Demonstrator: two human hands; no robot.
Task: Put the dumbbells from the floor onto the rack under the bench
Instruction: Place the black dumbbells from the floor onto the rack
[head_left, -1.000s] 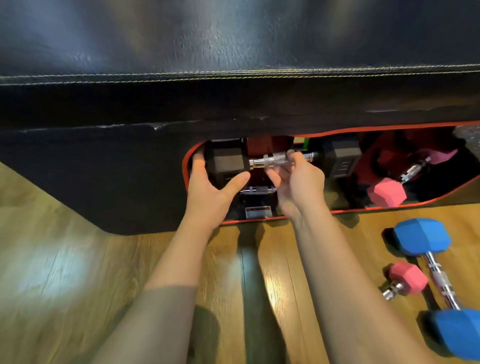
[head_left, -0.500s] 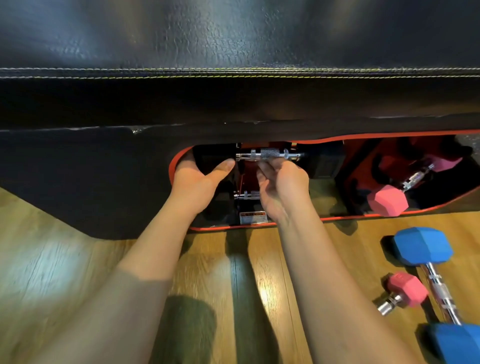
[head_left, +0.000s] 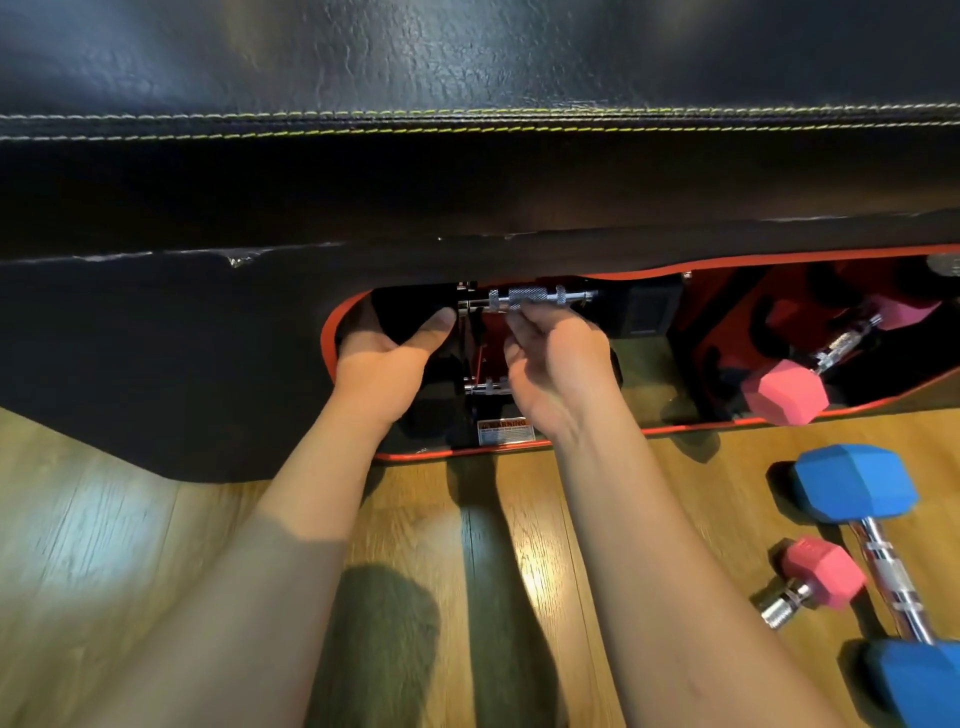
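The right hand (head_left: 558, 364) is closing its grip around the knurled metal handle (head_left: 530, 299) of a black dumbbell (head_left: 644, 312), fingers curling up from below the bar, inside the red-edged opening under the bench (head_left: 467, 171). The left hand (head_left: 389, 353) is cupping the dumbbell's left black head, thumb stretched toward the handle and the other fingers hidden behind the weight, so its grip is wrapping that end rather than pinching it. The dumbbell's long axis is running level, left to right, parallel to the bench's front edge, with one head pointing left into the left hand and the other square black head pointing right. It is sitting high in the opening, just under the bench's padding, above a second metal bar (head_left: 485, 387) and a white warning label (head_left: 505, 431) on the rack (head_left: 727, 332). Further right on the rack, a pink dumbbell (head_left: 784, 389) is lying on a slant, its near head pointing toward the floor and its far head pointing up and back to the right. On the wooden floor (head_left: 130, 545) to the right, a blue dumbbell (head_left: 857, 483) is lying with its axis running away from the bench, and a small pink dumbbell (head_left: 823, 571) is lying just beside its handle.
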